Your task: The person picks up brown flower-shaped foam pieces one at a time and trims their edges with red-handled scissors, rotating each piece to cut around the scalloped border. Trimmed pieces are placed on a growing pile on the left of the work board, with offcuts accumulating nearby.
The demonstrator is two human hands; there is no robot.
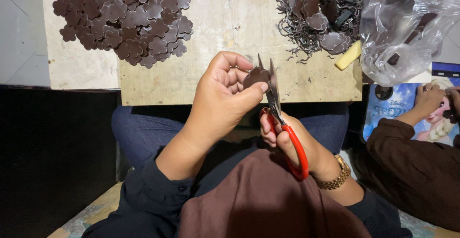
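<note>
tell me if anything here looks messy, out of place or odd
Nothing looks damaged. The tangle of thin dark offcut strips at the wooden board's far right is messy beside the neat pile of brown flower-shaped pieces. A pale yellow block lies askew at the board's right edge, under the clear plastic bag.

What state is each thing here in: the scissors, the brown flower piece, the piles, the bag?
Red-handled scissors: blades open, in right hand.
Brown flower piece: pinched by left hand, at the blades.
Trimmed flower pile: heaped on wooden board.
Scrap pile: tangled.
Clear plastic bag: crumpled.
</note>
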